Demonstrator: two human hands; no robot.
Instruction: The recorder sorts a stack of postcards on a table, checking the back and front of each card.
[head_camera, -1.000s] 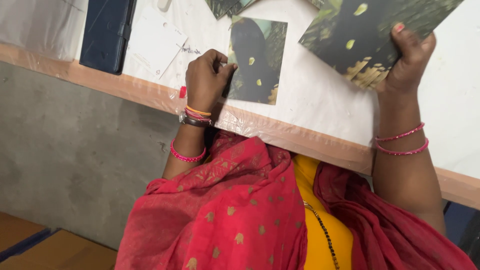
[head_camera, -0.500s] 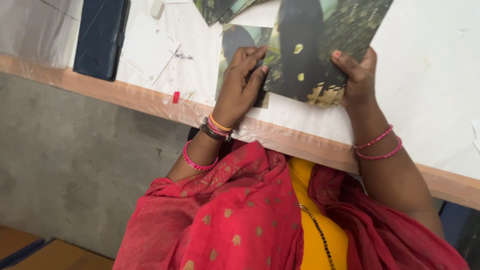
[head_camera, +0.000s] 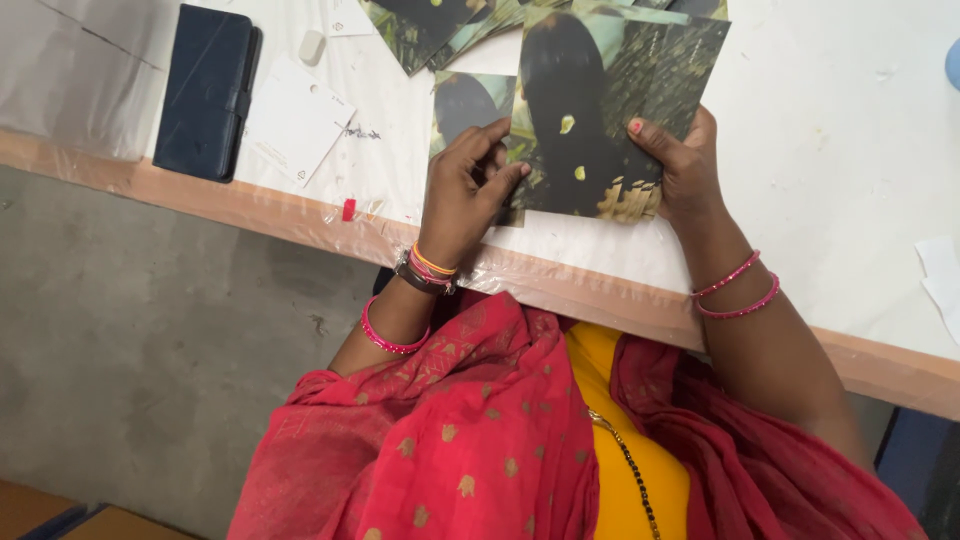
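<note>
A dark printed photo card with green foliage and yellow specks is held over the white table. My right hand grips its right lower edge, thumb on the picture. My left hand pinches its left lower edge with the fingertips. Beneath it lies a second, similar photo flat on the table. More photos are fanned out at the top of the view.
A dark blue wallet case lies at the far left, with a white card and a small white eraser beside it. A small red piece sits on the table's taped wooden edge. White paper scraps lie at right.
My right hand brought the photo down from the upper right to the middle. My left hand left the photo lying on the table and took hold of the held one's left edge.
</note>
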